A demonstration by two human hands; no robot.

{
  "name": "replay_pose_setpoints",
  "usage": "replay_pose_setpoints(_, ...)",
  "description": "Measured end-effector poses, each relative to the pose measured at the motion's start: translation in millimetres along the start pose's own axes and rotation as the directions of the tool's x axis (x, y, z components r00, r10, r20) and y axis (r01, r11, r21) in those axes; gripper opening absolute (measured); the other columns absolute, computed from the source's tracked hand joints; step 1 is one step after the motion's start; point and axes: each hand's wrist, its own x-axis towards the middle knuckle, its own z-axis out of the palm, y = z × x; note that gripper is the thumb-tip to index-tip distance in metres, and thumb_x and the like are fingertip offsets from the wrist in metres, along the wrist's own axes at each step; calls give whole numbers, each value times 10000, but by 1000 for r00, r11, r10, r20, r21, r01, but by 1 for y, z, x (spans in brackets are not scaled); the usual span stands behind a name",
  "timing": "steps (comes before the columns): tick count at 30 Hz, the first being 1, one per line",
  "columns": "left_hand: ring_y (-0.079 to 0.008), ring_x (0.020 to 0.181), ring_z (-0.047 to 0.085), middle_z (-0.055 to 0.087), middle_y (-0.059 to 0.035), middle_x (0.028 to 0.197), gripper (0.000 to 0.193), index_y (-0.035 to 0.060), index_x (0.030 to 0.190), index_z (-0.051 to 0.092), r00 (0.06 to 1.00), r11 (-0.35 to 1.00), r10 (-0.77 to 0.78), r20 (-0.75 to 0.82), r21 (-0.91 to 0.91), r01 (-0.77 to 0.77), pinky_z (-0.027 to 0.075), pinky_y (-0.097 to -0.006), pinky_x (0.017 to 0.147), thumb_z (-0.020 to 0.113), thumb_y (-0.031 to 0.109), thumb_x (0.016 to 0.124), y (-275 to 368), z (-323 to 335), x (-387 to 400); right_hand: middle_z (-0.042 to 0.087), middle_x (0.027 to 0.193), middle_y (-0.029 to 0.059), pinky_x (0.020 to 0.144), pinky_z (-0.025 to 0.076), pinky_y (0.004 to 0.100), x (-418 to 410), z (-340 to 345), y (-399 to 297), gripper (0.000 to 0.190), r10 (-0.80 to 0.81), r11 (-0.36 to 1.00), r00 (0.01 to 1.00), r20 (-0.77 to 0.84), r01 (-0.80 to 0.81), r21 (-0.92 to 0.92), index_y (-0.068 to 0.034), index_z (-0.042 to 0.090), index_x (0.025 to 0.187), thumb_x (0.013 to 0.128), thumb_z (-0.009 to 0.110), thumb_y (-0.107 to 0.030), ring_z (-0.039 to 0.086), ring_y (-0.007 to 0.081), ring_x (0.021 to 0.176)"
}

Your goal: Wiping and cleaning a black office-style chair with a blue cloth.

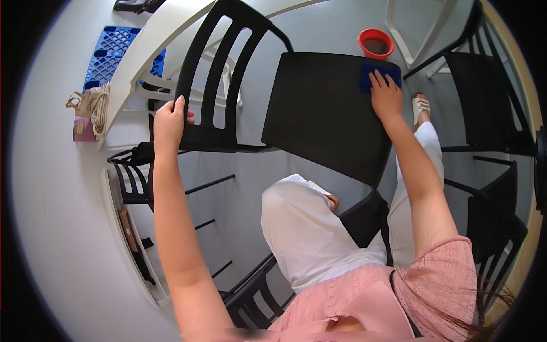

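A black chair with a slatted backrest and a flat seat stands before me. My left hand grips the outer edge of the backrest, thumb on the near face and fingertips showing through a slot. At the far right corner of the seat, my right hand lies flat on a dark blue cloth, pressing it to the surface with the fingers slightly spread. Part of the cloth is hidden under that hand. Just past this corner, a red bucket on the floor holds dark liquid.
Black chairs stand at the right and another chair is close behind me. A white table curves along the upper left. Beyond it are a blue plastic pallet and a paper bag beside coiled rope.
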Motion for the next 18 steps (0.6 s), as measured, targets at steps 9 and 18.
replay_pose_setpoints(9, -169, 613, 659, 683, -108, 720, 418, -40, 865, 649, 1000, 996, 12, -16, 91, -10, 487, -304, 610, 489, 338, 944, -5, -2, 10, 517, 1354, 39, 1030, 381, 507, -147, -97, -52, 458, -1, 955, 991, 134, -38, 293, -142, 599, 1231, 779, 659, -185, 442, 327, 1261)
replay_pose_setpoints(18, -174, 589, 642, 667, -115, 700, 422, -41, 840, 642, 998, 990, 47, -35, 136, -42, 484, -319, 591, 485, 334, 953, 4, -1, 4, 463, 1404, 9, 1077, 323, 511, -117, -68, -29, 472, -38, 947, 979, 199, -28, 319, -184, 555, 1293, 835, 638, -261, 355, 296, 1340)
